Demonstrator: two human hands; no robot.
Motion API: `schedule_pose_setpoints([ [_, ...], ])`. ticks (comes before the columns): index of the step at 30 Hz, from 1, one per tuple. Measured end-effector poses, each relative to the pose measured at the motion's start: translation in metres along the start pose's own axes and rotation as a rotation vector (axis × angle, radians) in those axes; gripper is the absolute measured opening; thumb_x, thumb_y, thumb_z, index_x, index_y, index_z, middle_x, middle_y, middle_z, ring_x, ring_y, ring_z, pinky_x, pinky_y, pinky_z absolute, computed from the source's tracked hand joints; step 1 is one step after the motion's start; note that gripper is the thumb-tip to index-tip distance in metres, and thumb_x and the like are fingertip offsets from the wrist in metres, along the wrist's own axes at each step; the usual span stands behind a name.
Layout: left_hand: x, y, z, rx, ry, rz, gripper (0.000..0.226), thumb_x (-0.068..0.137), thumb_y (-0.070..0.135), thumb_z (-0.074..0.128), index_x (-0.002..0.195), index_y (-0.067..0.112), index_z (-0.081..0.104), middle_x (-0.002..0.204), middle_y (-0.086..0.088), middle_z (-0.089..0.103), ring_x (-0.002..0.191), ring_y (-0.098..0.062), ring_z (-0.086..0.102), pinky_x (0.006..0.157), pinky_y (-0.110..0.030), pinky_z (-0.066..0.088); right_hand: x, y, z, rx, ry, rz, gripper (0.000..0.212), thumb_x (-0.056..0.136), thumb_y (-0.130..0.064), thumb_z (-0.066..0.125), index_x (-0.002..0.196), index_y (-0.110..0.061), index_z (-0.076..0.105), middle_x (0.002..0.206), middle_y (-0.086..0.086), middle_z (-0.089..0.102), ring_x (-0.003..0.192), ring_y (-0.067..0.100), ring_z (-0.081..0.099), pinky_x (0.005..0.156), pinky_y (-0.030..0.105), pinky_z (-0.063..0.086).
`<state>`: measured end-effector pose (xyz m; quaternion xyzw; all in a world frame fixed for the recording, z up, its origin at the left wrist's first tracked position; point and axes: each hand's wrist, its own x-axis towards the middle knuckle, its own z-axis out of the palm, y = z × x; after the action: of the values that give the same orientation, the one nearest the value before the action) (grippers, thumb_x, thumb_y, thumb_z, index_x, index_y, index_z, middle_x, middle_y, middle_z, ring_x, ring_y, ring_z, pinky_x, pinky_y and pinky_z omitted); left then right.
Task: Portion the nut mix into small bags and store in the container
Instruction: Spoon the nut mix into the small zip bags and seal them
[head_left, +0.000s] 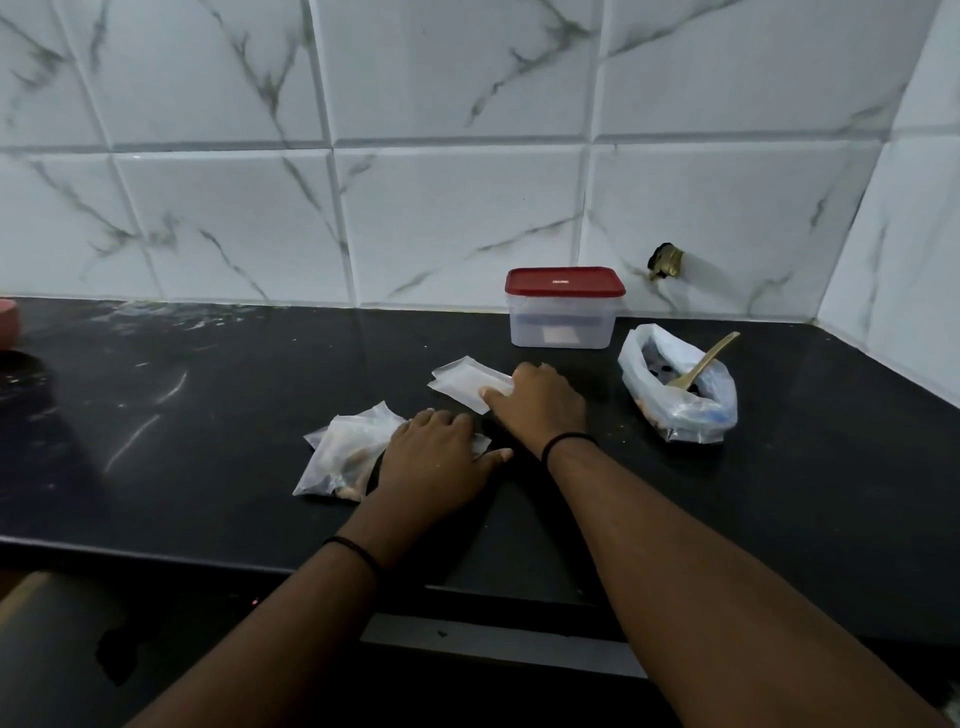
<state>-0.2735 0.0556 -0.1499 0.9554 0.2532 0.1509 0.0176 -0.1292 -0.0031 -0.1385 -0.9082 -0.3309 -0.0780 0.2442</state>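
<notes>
Black stone surface (208, 415) under marbled white wall tiles (457, 208), dim kitchen light.

Open bag of nut mix (680, 400) at right, mouth rolled back, wooden spoon (704, 361) standing in it. Filled small bags (348, 452) heaped left of centre, near the front edge; nuts faintly visible through the plastic. Empty small bags (467, 384) stacked flat just beyond, between the heap and the container (563, 314), which sits far against the wall with red lid (565, 281) on and something pale inside.

Left hand (436, 457) flat, fingers extended, resting on the right edge of the filled heap. Right hand (540, 402) on the near end of the empty stack, fingers bent down onto the top bag; whether pinching or only pressing, cannot tell.

Judged step: taking a fresh empty bag for another portion, midway through the task. Next move likely calls for peeling a single thin bag off the stack, opening its mouth, then reaching right for the spoon. Storing still needs the lid off.

Pink object (8, 322) cut off at far left.
</notes>
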Motion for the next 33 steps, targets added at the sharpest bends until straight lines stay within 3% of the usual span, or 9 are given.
schedule_pose_setpoints([
  [5,-0.003,0.003,-0.004,0.038,0.109,0.027,0.063,0.092,0.071,0.037,0.126,0.021,0.057,0.129,-0.001,0.058,0.127,-0.018,0.047,0.104,-0.031,0.033,0.013,0.002,0.005,-0.001,-0.033,0.042,0.05,0.084,-0.05,0.067,0.121,-0.018,0.061,0.121,0.008,0.061,0.108,0.026,0.062,0.083,0.037,0.051],
  [10,0.003,0.022,-0.021,-0.042,0.271,-0.028,0.04,0.094,0.054,0.053,0.112,0.02,0.066,0.115,-0.001,0.063,0.113,-0.022,0.054,0.092,-0.034,0.04,0.007,0.017,-0.002,0.492,0.047,0.136,0.013,0.081,-0.021,0.07,0.092,-0.022,0.062,0.089,-0.007,0.067,0.089,0.017,0.065,0.074,0.03,0.05],
  [15,0.029,0.053,-0.031,-0.499,0.392,-0.183,0.016,0.092,0.034,0.062,0.09,0.02,0.068,0.09,0.004,0.067,0.083,-0.013,0.059,0.067,-0.026,0.037,-0.001,0.043,-0.033,0.829,0.171,0.089,0.033,0.078,-0.015,0.078,0.106,-0.019,0.063,0.088,-0.002,0.07,0.085,0.018,0.069,0.079,0.039,0.059],
  [18,0.055,0.075,-0.023,-0.858,0.293,-0.371,0.032,0.093,0.042,0.064,0.11,0.015,0.063,0.1,0.004,0.064,0.095,-0.014,0.061,0.074,-0.024,0.043,-0.01,0.073,-0.056,0.734,0.234,0.019,0.013,0.085,-0.018,0.075,0.094,-0.02,0.065,0.085,-0.002,0.069,0.077,0.018,0.069,0.065,0.035,0.06],
  [21,0.078,0.092,-0.009,-1.116,0.209,-0.452,0.065,0.088,0.05,0.068,0.135,0.01,0.048,0.114,-0.004,0.062,0.106,-0.024,0.063,0.089,-0.041,0.055,-0.018,0.092,-0.066,0.872,0.199,0.036,0.013,0.088,-0.011,0.074,0.09,-0.015,0.061,0.087,0.012,0.07,0.066,0.019,0.068,0.051,0.028,0.054],
  [25,0.09,0.089,0.002,-1.573,0.107,-0.343,0.036,0.094,0.034,0.065,0.113,0.003,0.063,0.097,-0.014,0.073,0.082,-0.028,0.071,0.074,-0.041,0.06,-0.014,0.087,-0.067,1.065,0.127,0.023,0.019,0.088,-0.005,0.072,0.096,-0.013,0.057,0.09,0.017,0.069,0.059,0.014,0.064,0.046,0.029,0.052],
  [27,0.091,0.082,0.003,-1.669,0.144,-0.336,0.019,0.095,0.023,0.065,0.098,0.004,0.067,0.093,-0.015,0.073,0.08,-0.029,0.07,0.073,-0.043,0.059,-0.011,0.084,-0.064,0.956,0.126,0.003,0.023,0.087,-0.009,0.074,0.103,-0.012,0.058,0.096,0.013,0.07,0.065,0.012,0.064,0.05,0.026,0.052],
  [30,0.09,0.078,0.0,-1.565,0.295,-0.323,0.011,0.093,0.014,0.068,0.085,0.007,0.068,0.085,-0.009,0.072,0.073,-0.02,0.068,0.06,-0.032,0.057,-0.01,0.085,-0.064,0.546,0.445,-0.061,0.03,0.083,-0.022,0.079,0.107,-0.016,0.062,0.101,-0.002,0.067,0.089,0.009,0.061,0.077,0.022,0.05],
  [33,0.085,0.083,0.002,-1.305,0.421,-0.216,0.01,0.089,0.016,0.072,0.08,0.011,0.072,0.08,-0.002,0.072,0.071,-0.014,0.067,0.058,-0.023,0.054,-0.016,0.08,-0.071,0.542,0.656,-0.111,0.02,0.089,-0.033,0.072,0.091,-0.014,0.065,0.087,-0.005,0.066,0.079,0.006,0.058,0.071,0.016,0.046],
])
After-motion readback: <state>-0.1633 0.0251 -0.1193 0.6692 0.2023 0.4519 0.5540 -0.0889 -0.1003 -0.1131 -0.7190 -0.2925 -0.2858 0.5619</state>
